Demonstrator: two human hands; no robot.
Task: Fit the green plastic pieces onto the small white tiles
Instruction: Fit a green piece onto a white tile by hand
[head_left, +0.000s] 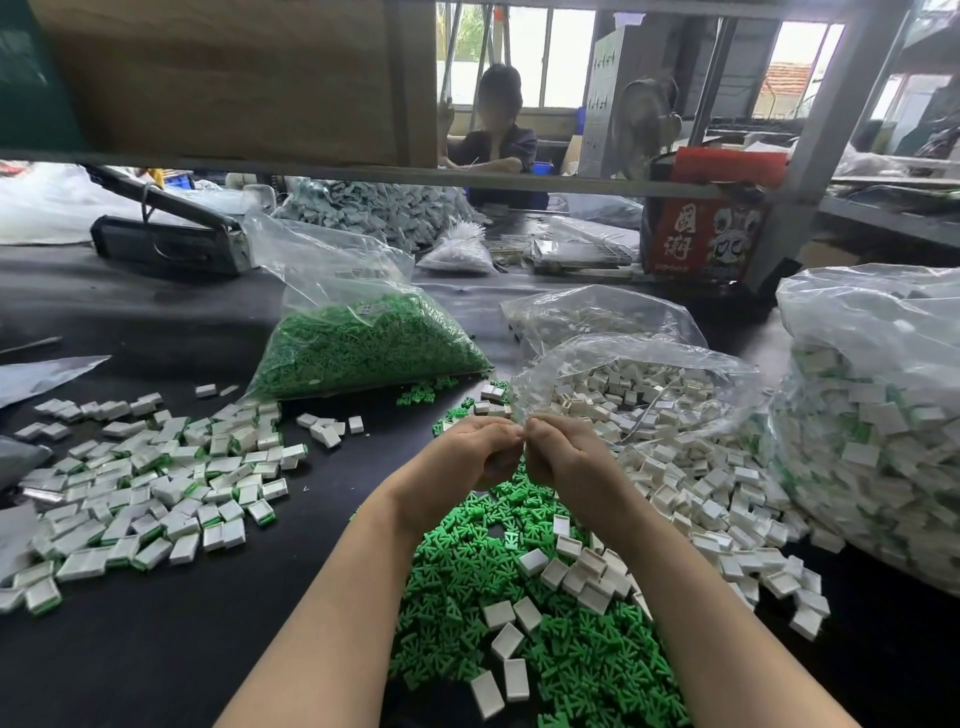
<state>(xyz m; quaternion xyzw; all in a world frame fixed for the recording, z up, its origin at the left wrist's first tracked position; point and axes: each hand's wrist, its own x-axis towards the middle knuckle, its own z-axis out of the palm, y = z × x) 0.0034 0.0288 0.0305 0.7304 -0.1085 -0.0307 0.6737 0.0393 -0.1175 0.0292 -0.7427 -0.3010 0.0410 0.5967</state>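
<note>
At the centre of the frame the left hand (475, 454) and the right hand (563, 457) meet fingertip to fingertip above the dark counter (156, 649), both with fingers curled in tight; whatever they pinch between them is hidden by the fingers, so I cannot tell what either one holds. Directly beneath the wrists, in the lower middle of the frame, lies a loose heap of green plastic pieces (571, 660) with a few white tiles (506, 639) scattered on top of it. To the right of the hands an open clear bag (649, 374) spills many more white tiles across the counter. At the left of the frame sits a spread of finished tiles (156, 493), white with green showing at their edges. Above the hands, in the upper middle, rests a clear bag of green pieces (363, 343). At the right edge stands a large bag of finished tiles (883, 415). Across the counter, at the top of the frame, another person (498, 140) is seated beside a red box (701, 234).
</note>
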